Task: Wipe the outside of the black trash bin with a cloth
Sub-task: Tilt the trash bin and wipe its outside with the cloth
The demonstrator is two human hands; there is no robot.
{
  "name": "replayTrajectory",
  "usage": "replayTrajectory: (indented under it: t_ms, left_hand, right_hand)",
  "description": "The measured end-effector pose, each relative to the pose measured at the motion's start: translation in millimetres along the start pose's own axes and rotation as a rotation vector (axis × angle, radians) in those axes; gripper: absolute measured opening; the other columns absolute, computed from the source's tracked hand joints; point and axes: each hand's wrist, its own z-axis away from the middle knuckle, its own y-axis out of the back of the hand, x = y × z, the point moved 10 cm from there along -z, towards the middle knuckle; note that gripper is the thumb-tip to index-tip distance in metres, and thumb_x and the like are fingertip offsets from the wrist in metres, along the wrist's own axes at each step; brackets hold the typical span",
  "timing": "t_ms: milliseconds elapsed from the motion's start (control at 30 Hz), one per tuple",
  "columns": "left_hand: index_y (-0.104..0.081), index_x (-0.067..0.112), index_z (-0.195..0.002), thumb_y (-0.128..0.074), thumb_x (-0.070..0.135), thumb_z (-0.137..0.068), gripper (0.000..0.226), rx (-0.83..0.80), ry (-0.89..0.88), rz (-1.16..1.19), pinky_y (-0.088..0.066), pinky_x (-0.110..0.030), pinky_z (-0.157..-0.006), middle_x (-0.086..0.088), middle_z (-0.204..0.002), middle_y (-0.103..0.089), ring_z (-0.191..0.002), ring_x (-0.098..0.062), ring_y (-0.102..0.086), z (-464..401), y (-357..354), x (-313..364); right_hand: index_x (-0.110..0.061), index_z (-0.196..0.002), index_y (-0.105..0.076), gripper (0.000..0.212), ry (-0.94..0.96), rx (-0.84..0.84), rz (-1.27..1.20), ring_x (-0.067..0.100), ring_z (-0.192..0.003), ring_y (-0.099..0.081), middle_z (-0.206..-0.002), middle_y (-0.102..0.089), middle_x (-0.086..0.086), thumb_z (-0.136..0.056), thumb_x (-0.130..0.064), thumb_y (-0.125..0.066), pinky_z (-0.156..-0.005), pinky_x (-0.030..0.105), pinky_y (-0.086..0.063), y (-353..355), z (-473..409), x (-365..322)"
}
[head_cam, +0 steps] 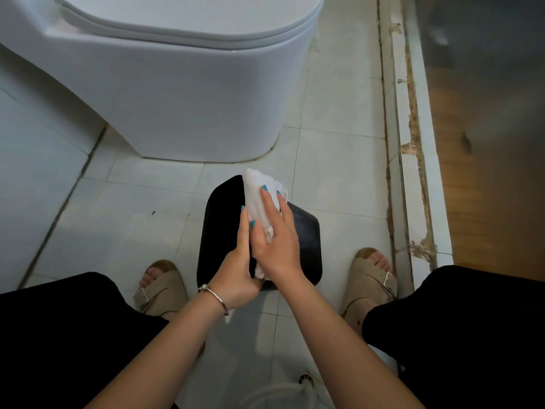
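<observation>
The black trash bin lies tipped on the tiled floor between my feet, with its flat dark underside facing up. A white cloth is draped over its upper middle. My right hand lies flat on the cloth with straight fingers and presses it against the bin. My left hand touches the bin's near part beside the cloth, with fingers extended along the cloth's left edge. A silver bangle sits on my left wrist.
A white toilet stands just beyond the bin. A raised, chipped white door sill runs along the right, with wood flooring past it. My sandalled feet flank the bin. A floor drain lies near the bottom edge.
</observation>
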Motion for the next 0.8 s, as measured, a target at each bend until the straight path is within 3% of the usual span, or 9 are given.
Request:
replayTrajectory:
  t_ms: [200, 333, 467, 567, 667, 800]
  left_hand:
    - [0.034, 0.041, -0.138, -0.068, 0.004, -0.080, 0.123, 0.015, 0.022, 0.039, -0.055, -0.034, -0.071, -0.011, -0.107, -0.065, -0.070, -0.016, -0.065, 5.8, -0.4, -10.6]
    - [0.032, 0.041, -0.140, -0.067, 0.002, -0.079, 0.123, 0.018, 0.002, 0.046, -0.055, -0.037, -0.070, 0.001, -0.110, -0.056, -0.068, -0.020, -0.064, 5.8, -3.2, -8.7]
    - [0.033, 0.044, -0.139, -0.066, 0.001, -0.081, 0.123, 0.004, -0.014, 0.091, -0.052, -0.020, -0.083, 0.019, -0.148, -0.022, -0.088, -0.003, -0.062, 5.2, -3.2, -9.6]
    - [0.033, 0.046, -0.137, -0.067, 0.000, -0.081, 0.124, 0.022, 0.021, 0.115, -0.050, -0.016, -0.084, 0.034, -0.139, -0.015, -0.090, 0.006, -0.056, 4.6, 4.1, -20.2]
    - [0.029, 0.051, -0.138, -0.068, -0.001, -0.080, 0.125, 0.039, 0.029, 0.139, -0.048, -0.025, -0.095, 0.021, -0.149, -0.014, -0.110, 0.001, -0.053, 5.3, 7.8, -24.8]
    - [0.023, 0.052, -0.140, -0.069, -0.001, -0.079, 0.122, 0.042, 0.026, 0.145, -0.046, -0.026, -0.099, 0.012, -0.150, -0.023, -0.118, 0.001, -0.048, 5.2, 7.0, -25.3]
  right_hand:
    - [-0.048, -0.145, -0.028, 0.059, -0.054, -0.015, 0.058, 0.004, -0.138, -0.026, -0.157, -0.019, -0.013, -0.096, -0.025, -0.049, -0.093, 0.013, -0.027, 4.5, -11.8, 29.6]
    - [-0.049, -0.146, -0.026, 0.060, -0.098, 0.007, 0.110, 0.003, -0.133, -0.027, -0.157, -0.019, -0.011, -0.096, -0.025, -0.047, -0.090, 0.020, -0.032, 15.3, -19.8, 55.4]
    - [-0.048, -0.146, -0.025, 0.061, -0.153, 0.056, 0.113, 0.011, -0.139, -0.029, -0.157, -0.021, -0.006, -0.095, -0.023, -0.047, -0.096, 0.022, -0.032, 27.7, -25.9, 87.2]
    - [-0.048, -0.146, -0.025, 0.061, -0.210, 0.062, 0.143, 0.013, -0.138, -0.032, -0.158, -0.019, -0.008, -0.096, -0.023, -0.047, -0.090, 0.022, -0.034, 30.8, -26.6, 103.9]
    - [-0.049, -0.146, -0.024, 0.061, -0.226, 0.062, 0.169, 0.014, -0.136, -0.035, -0.158, -0.018, -0.008, -0.096, -0.024, -0.047, -0.088, 0.024, -0.034, 33.4, -29.5, 114.4]
    - [-0.045, -0.148, -0.022, 0.060, -0.350, 0.068, 0.177, 0.017, -0.141, -0.029, -0.159, -0.016, -0.004, -0.097, -0.025, -0.045, -0.097, 0.032, -0.036, 44.0, -33.7, 140.3]
